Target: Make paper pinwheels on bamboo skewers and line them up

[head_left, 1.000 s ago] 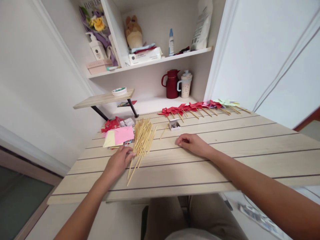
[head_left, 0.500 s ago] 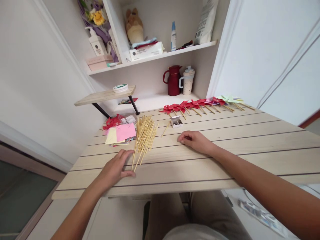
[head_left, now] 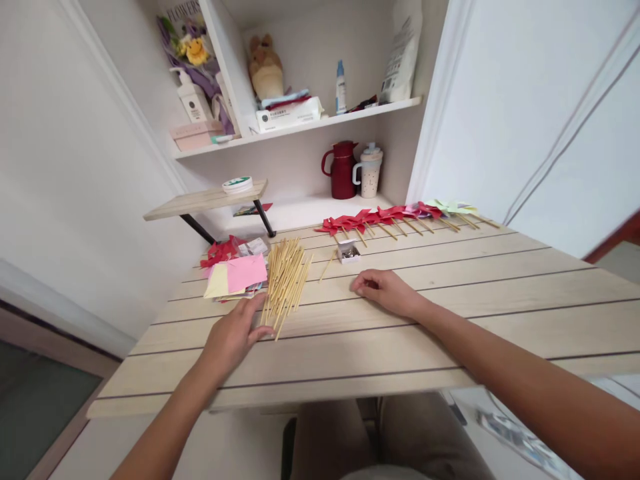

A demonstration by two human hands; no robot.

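A loose bundle of thin wooden sticks (head_left: 287, 273) lies on the tabletop, pointing away from me. My left hand (head_left: 243, 327) is at the bundle's near left end, its thumb and fingers spread apart, touching the lower stick ends without gripping them. My right hand (head_left: 387, 292) rests on the table to the right, with fingers loosely curled in and nothing visible in them. Beyond it stand a small open box (head_left: 349, 252) of shiny metal bits and a single stick (head_left: 327, 267). Left of the bundle sits a stack of coloured paper sheets (head_left: 245, 272).
A row of paper pinwheels (head_left: 385, 217) on sticks lines the table's back edge. Red paper pieces (head_left: 220, 252) lie under a small raised shelf (head_left: 205, 201). A red jug (head_left: 343, 172) and a cup with a handle (head_left: 370, 172) stand in the cabinet behind.
My left hand has pushed the protruding near ends of the sticks forward, so they sit more even. My right hand stays resting in place. The view has shifted slightly.
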